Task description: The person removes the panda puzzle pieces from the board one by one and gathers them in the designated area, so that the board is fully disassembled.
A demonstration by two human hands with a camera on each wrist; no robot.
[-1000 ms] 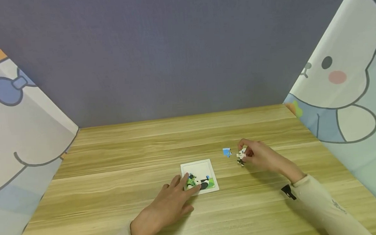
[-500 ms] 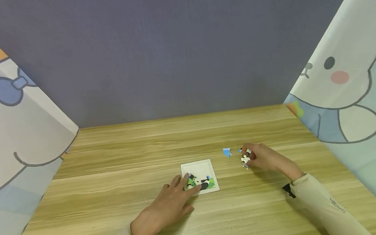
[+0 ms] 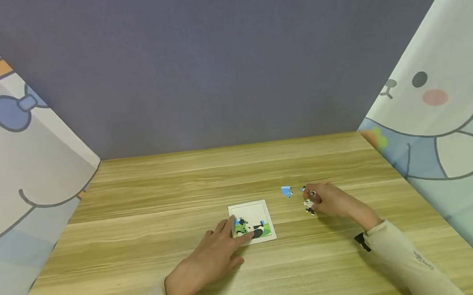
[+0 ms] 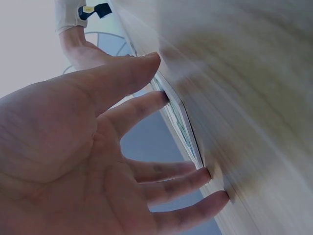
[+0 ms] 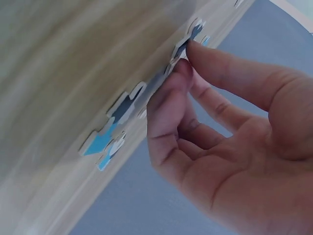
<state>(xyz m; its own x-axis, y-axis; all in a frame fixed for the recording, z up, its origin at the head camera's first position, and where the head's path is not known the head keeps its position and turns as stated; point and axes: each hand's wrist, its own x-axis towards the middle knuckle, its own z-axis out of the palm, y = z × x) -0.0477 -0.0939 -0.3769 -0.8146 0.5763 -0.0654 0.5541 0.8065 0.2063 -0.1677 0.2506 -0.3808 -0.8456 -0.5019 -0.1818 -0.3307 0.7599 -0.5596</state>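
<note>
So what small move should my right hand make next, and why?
Probably lift the puzzle piece and carry it toward the bare far part of the tray. Your right hand pinches it, the tray's near part shows panda picture, and your left hand rests its fingers on the tray, seemingly steadying it.

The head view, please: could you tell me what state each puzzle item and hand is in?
Puzzle tray: partly filled, far part bare.
Left hand: fingers extended, touching the tray.
Right hand: pinching a piece.
Black-and-white piece: pinched, picture showing.
Blue piece: loose, picture up.
Blue-tipped piece: partly hidden by the right hand.
</note>
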